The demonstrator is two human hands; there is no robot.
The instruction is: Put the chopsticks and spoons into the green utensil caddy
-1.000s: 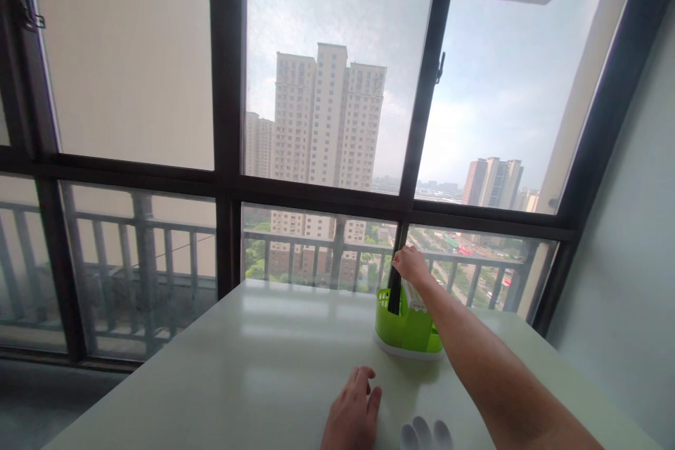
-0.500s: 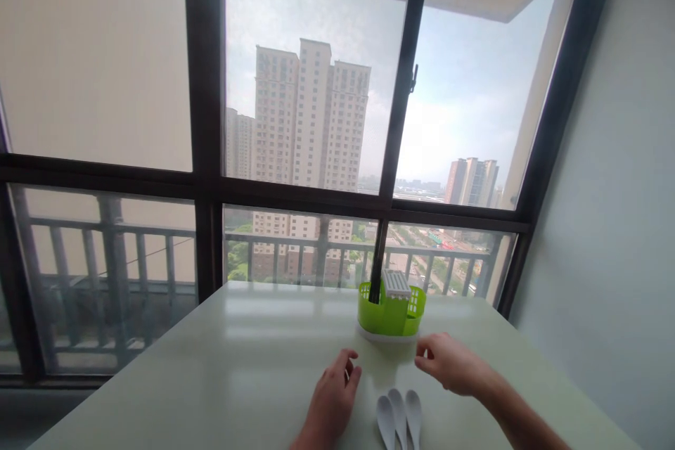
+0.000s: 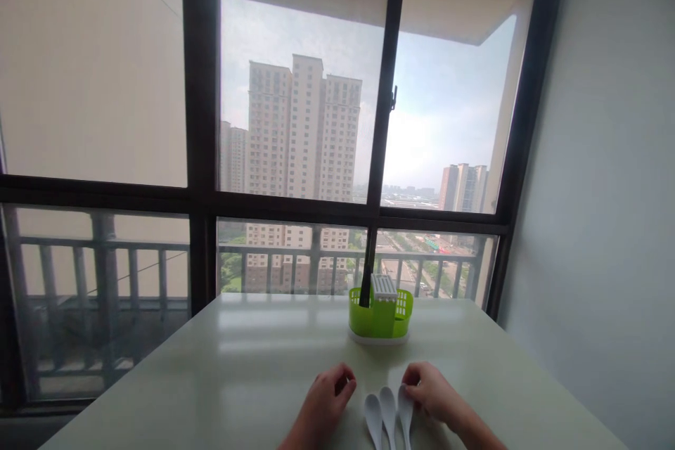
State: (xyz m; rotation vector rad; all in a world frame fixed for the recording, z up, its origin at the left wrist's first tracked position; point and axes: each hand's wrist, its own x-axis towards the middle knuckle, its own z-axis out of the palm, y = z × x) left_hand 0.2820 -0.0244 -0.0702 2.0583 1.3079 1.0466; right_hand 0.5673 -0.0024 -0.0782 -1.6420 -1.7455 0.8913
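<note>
**A:** What is sitting on the table (image 3: 253, 365) right now?

**B:** Three white spoons (image 3: 389, 416) are lying side by side at the near edge, bowls pointing away from the person. At twelve o'clock from them, well apart and near the window (image 3: 295, 119), a green cutlery caddy (image 3: 380, 315) is standing with black chopsticks (image 3: 365, 285) poking up from its left compartment and a white insert in the middle.

**A:** What could go wrong from here?

**B:** As I judge it, the spoons are lying close together on a glossy top, so a nudge on one could be sliding the others askew or pushing one off the near edge. A hasty reach toward the caddy could also be knocking the tall chopsticks and tipping the light holder.

**A:** And the hands?

**B:** The right hand (image 3: 429, 394) is resting at three o'clock of the spoons, fingers curled loosely and fingertips (image 3: 407, 390) touching the rim of the rightmost spoon. It is not closing around it; nothing is being lifted. The left hand (image 3: 324, 397) is lying at nine o'clock of the spoons, just beside them but apart, fingers bent in a loose half-curl, holding nothing and resting on the tabletop.

**A:** Anything else nearby?

**B:** A plain grey wall (image 3: 606, 190) is running along the three o'clock side.
</note>
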